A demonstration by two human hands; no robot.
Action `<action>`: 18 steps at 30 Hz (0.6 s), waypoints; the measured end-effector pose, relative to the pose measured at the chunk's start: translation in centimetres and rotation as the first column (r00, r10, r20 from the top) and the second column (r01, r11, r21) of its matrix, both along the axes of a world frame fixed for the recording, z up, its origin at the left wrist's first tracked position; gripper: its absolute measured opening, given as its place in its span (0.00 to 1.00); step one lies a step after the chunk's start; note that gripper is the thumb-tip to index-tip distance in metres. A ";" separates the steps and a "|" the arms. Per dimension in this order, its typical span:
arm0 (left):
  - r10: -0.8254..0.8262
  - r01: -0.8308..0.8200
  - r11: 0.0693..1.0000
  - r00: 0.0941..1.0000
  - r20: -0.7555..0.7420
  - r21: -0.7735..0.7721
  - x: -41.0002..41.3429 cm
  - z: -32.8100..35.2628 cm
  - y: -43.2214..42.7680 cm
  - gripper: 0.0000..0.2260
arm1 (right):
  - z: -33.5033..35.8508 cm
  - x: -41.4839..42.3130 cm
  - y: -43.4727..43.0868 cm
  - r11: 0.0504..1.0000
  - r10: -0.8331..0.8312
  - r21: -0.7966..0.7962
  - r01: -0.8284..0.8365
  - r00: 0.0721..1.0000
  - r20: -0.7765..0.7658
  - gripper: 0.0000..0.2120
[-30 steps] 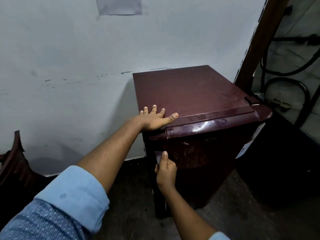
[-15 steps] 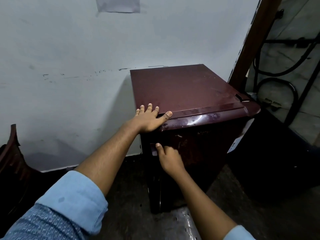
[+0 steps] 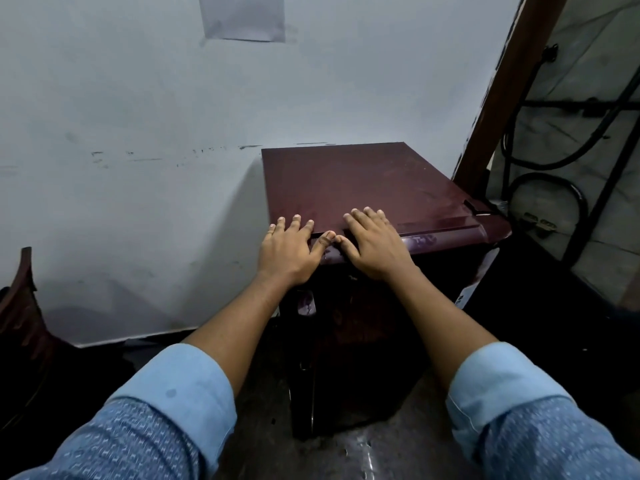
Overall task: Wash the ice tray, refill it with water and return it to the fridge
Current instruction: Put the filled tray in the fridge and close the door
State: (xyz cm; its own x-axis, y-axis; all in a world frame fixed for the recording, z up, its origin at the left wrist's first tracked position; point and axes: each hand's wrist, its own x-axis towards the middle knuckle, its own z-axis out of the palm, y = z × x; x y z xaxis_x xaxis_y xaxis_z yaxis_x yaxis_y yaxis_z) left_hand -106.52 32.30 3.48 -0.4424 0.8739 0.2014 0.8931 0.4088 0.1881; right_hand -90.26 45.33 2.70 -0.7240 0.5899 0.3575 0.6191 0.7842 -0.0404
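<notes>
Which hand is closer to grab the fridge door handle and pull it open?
Probably the left hand. Both hands lie flat on top of the fridge, but the door handle sits right under the left wrist; the right hand is farther along the door's top edge.

You face a pale, scuffed wall [image 3: 138, 91] with a grey sheet [image 3: 244, 17] stuck high up. On your right, a brown wooden post [image 3: 505, 91] stands beside black cables [image 3: 584, 209]. The floor [image 3: 259, 427] is dark and dim.
</notes>
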 end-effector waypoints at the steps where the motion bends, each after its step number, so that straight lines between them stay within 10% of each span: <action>1: 0.006 -0.006 1.000 1.000 -0.010 0.010 0.1 -0.1 0.0 0.38 | -0.4 -0.1 0.2 1.000 -0.004 -0.013 0.005 1.000 0.028 0.37; 18: 0.015 -0.010 0.999 0.993 -0.119 0.038 -0.3 -0.6 0.7 0.38 | -1.1 -0.4 0.4 0.995 -0.017 0.097 0.023 0.998 -0.062 0.27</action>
State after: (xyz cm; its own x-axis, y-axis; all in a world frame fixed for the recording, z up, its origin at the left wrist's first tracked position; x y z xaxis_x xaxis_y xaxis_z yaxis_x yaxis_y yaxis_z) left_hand -106.78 32.98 2.86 -0.4240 0.8595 0.2855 0.9049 0.4147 0.0956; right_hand -90.68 45.72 1.56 -0.6873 0.5644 0.4573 0.6335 0.7738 -0.0029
